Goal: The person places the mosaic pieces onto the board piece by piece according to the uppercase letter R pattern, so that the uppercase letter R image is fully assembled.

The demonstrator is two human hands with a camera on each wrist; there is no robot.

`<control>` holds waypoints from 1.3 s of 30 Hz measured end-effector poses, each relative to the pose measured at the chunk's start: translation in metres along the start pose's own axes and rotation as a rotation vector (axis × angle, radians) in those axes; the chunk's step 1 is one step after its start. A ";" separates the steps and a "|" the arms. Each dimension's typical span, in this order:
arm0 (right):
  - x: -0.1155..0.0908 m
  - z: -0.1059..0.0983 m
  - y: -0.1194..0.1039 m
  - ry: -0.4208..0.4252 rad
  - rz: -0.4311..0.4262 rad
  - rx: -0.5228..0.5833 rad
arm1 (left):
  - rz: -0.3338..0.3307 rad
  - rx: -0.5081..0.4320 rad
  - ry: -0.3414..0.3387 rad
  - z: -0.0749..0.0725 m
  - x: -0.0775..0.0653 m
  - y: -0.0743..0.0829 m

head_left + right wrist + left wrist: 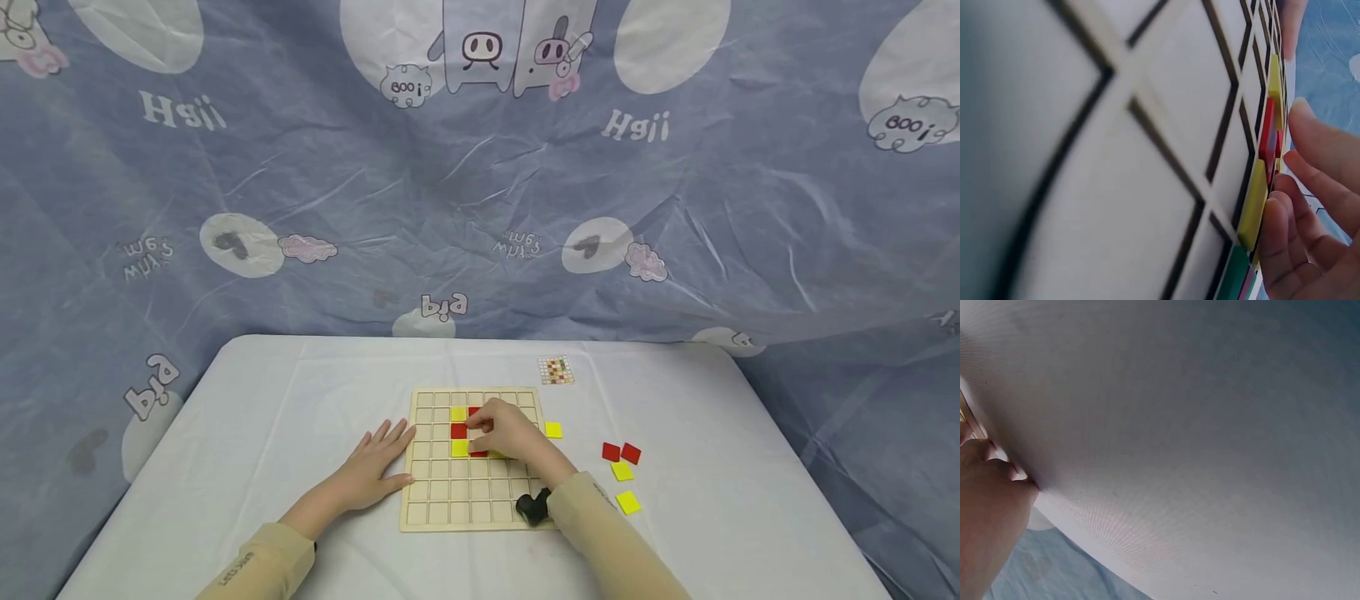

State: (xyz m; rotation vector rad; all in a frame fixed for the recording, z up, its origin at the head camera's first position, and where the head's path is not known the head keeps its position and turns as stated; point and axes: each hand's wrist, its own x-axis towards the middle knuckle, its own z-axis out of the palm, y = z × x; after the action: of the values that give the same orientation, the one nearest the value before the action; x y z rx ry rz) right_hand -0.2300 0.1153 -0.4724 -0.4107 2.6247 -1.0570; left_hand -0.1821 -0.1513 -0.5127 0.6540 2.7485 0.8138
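Note:
A pale wooden grid board (438, 492) lies on the table with red and yellow square tiles in its cells. At the board's left edge, my left hand (363, 473) rests flat with its fingers spread. Over the middle of the board reaches my right hand (506, 429), thumb and index finger apart beside a red tile (458, 431) and a yellow tile (460, 448). No tile shows between those fingertips. The right wrist view shows a red tile (1267, 132), a yellow tile (1252, 206) and a green tile (1233, 275) in the grid; the hand covers other cells.
Right of the board lie loose red tiles (631, 453) and yellow tiles (627, 502); another yellow tile (552, 430) is near its right edge. A small pattern card (556, 370) lies behind. A black object (533, 507) appears beside the right sleeve, over the board's near corner.

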 end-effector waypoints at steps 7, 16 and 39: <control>0.000 0.005 0.005 0.028 -0.031 -0.028 | -0.002 -0.008 -0.005 0.000 0.000 0.001; -0.002 0.004 0.002 0.044 -0.020 -0.022 | -0.022 0.006 -0.031 -0.002 0.002 0.005; -0.060 -0.069 0.088 0.263 0.220 0.109 | -0.049 0.029 -0.028 -0.002 0.001 0.006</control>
State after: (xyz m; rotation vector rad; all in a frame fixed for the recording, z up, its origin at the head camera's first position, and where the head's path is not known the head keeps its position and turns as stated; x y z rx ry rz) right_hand -0.2135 0.2409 -0.4781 0.0449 2.7376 -1.2437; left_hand -0.1816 -0.1477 -0.5078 0.5968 2.7438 0.7504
